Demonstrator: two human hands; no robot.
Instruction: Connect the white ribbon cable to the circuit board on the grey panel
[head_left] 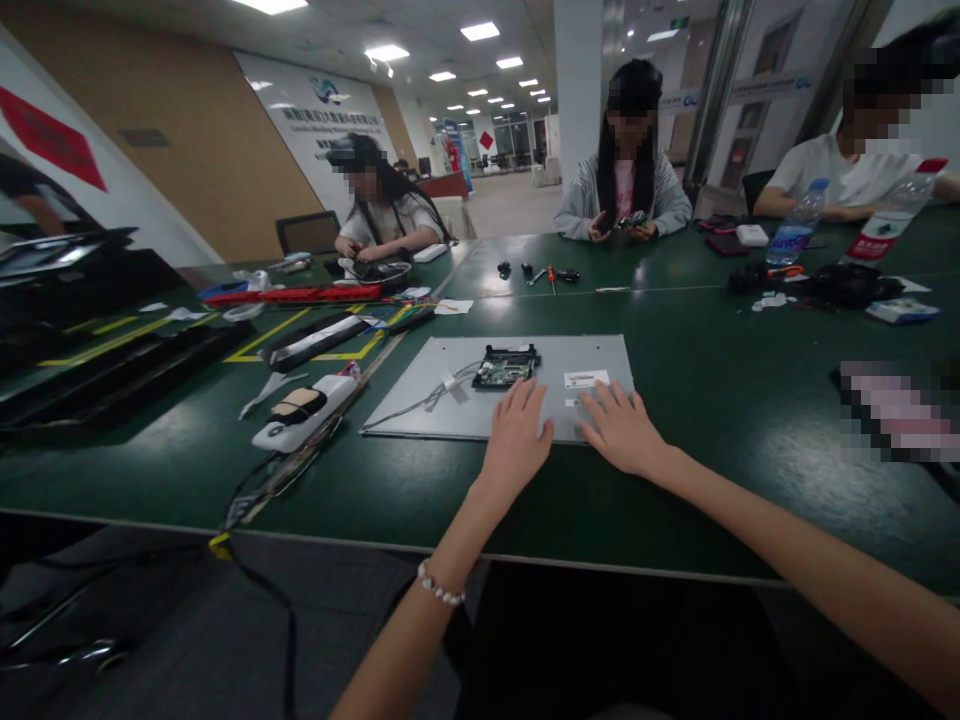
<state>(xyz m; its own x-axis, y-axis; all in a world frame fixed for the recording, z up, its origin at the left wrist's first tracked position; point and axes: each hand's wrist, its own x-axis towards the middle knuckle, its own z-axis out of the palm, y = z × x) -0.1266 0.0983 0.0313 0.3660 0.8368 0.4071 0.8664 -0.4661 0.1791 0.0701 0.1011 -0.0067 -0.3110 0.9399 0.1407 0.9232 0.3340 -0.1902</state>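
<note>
A flat silver-grey panel (420,385) lies on the green table before me. On it rests a green circuit board in a black frame (507,368), with thin grey cables (431,393) trailing off to the panel's left corner. My left hand (519,440) is over the panel's front edge, its fingers stretched toward the board's near side. My right hand (621,428) lies with fingers spread over the panel's right part, beside a white label (586,379). Neither hand holds anything. Whether the fingers press on the panel or hover just above it, I cannot tell.
A white power strip (304,415) with a black cord lies left of the panel. Beyond are long black parts (319,342), small tools (552,279) and water bottles (798,225). A blurred-out pink object (896,410) lies at right. Several people sit around the table.
</note>
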